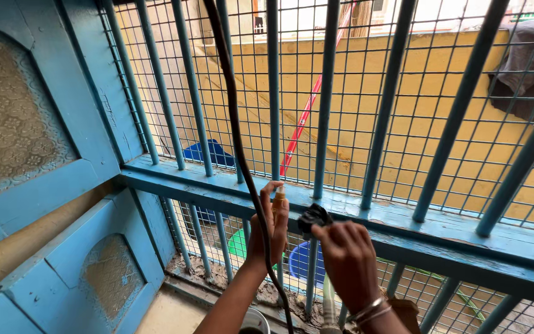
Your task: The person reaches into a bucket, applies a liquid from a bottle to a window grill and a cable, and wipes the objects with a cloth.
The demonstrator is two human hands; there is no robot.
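Grille [390, 93] of blue bars backed by wire mesh fills the far side of the view, and a yellow wall [353, 105] is seen through it. A blue shutter [26, 142] with patterned panels is folded back at the left. A blue rail [230, 188] runs across the grille from left to right, with more bars and mesh below it. A dark cloth [526, 62] is hung at the far right outside, and a red pole [307, 114] is leaned against the wall beyond the mesh. Blue tubs [208, 153] are seen outside, one above the rail and one below it, with a green one beside the lower.

A black cable [233, 117] is hung from the top of the view, passed down in front of the rail and across the left hand [269, 232]. The left hand is raised near the rail, its grip closed on a small brown-handled tool [279, 196], held upright just in front of a bar; whether the cable is also gripped cannot be told. The right hand [348, 263], with bangles [369, 309] at the wrist, is held just right of it, its grip closed on a small black part [313, 218] against the bar beneath the rail. The two hands are near each other but apart.
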